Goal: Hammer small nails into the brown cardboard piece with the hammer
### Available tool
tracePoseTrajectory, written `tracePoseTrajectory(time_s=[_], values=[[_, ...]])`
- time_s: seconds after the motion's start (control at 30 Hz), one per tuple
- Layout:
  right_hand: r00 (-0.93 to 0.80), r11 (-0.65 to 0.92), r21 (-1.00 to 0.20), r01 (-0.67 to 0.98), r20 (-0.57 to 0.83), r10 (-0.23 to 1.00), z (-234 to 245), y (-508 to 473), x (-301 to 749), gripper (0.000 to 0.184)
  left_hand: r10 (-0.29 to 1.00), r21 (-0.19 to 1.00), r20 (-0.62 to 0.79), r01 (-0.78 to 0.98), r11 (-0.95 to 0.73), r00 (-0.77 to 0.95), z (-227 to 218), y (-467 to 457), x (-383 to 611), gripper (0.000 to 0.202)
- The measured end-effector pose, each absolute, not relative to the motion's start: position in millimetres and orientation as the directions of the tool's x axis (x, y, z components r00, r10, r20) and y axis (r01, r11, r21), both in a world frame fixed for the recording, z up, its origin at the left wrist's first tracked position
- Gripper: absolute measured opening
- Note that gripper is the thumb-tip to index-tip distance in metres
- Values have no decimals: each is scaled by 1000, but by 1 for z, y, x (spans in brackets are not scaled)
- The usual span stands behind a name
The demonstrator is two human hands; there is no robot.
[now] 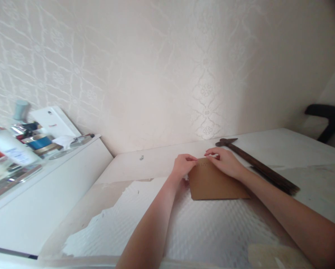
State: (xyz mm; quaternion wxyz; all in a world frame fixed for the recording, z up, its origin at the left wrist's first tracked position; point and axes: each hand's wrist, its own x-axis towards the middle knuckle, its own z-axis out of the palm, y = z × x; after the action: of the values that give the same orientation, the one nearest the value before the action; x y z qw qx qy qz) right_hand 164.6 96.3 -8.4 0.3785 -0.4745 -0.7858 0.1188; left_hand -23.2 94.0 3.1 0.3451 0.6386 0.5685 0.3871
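A brown piece of cardboard (216, 183) lies in front of me, with rows of small dots or holes near its far edge. At its far left corner, my left hand (185, 165) is closed, thumb and finger pinching the edge. My right hand (226, 161) rests over the far right part of the cardboard. Its thumb and fingertips are drawn together just above the far edge; anything between them is too small to make out. Right of that hand lies a hammer (257, 162) with a dark wooden handle, its head toward the wall.
Under the cardboard is a white textured sheet (212, 224) on a worn white surface. A tiny cluster of small pieces (141, 158) lies near the wall. At left stands a white cabinet (58, 194) topped with tubes and a white box (55, 121). A black armrest (327, 112) juts in at right.
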Motion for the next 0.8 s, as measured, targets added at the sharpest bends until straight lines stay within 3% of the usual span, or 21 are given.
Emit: tracePoseTrajectory(time_s=[0.1, 0.23, 0.33, 0.57, 0.7, 0.8], values=[[-244, 422, -338, 841, 458, 855, -1, 94, 171, 27, 994, 873, 94, 476, -109, 56, 2, 94, -24, 9], [-29, 112, -168, 979, 431, 902, 8, 87, 183, 36, 995, 868, 81, 486, -101, 61, 3, 93, -25, 10], [143, -86, -159, 983, 392, 909, 9, 84, 193, 42, 995, 870, 72, 483, -98, 73, 5, 91, -25, 11], [271, -233, -165, 958, 270, 924, 1, 93, 207, 42, 995, 842, 6, 536, -57, 97, 9, 89, -26, 14], [263, -219, -189, 957, 249, 932, 3, 93, 212, 43, 995, 827, -10, 560, -45, 96, 12, 89, -25, 14], [254, -191, -222, 956, 307, 917, 9, 90, 211, 42, 996, 821, -6, 569, -44, 87, 13, 88, -24, 12]])
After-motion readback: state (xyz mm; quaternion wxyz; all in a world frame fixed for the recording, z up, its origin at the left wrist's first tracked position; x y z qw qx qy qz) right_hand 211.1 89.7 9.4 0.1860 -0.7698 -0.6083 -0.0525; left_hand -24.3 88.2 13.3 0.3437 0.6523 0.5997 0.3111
